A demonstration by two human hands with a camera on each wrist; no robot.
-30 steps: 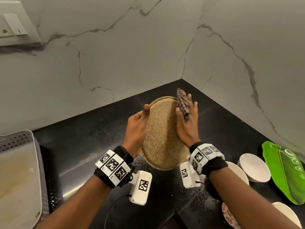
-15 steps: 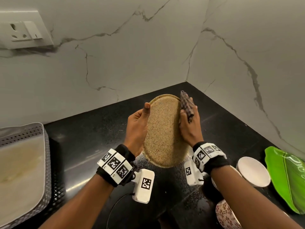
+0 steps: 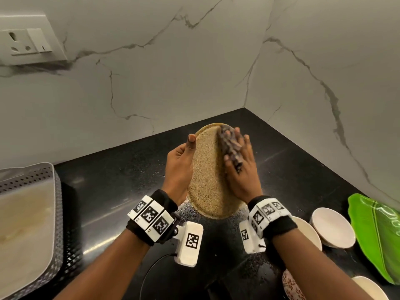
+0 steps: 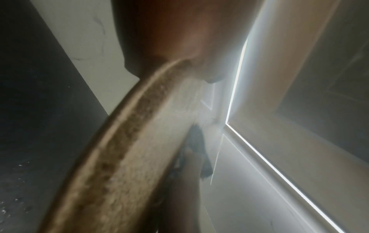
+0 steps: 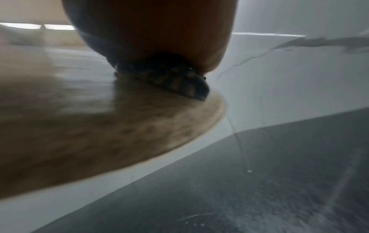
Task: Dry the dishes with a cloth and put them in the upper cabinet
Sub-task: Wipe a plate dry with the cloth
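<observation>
Above the black speckled stone desk, near the corner of the white marble walls, a round tan plate with a speckled, grainy face is held on edge, clear of the surface. The left hand grips its left rim, thumb hooked over the front and fingers behind; the left wrist view shows the raised rim running out from under the palm. The right hand lies flat on the plate's other face with fingers spread, pressing a dark checked cloth against the upper part; the right wrist view shows the bunched cloth squeezed between palm and plate.

By its look the plate is stiff and of middling weight, likely ceramic or melamine, so it could chip or break if dropped on stone. Water spots on the desk below suggest it is wet, and a wet rim will be slippery; the surest hold is the raised rim, thumb one side and fingers the other, as the left hand has it. The cloth is soft and limp and shapes itself to the surface under a flat palm.

At the right wait two white bowls, a green leaf-shaped plate and a patterned dish. A perforated grey metal rack stands at the left.
</observation>
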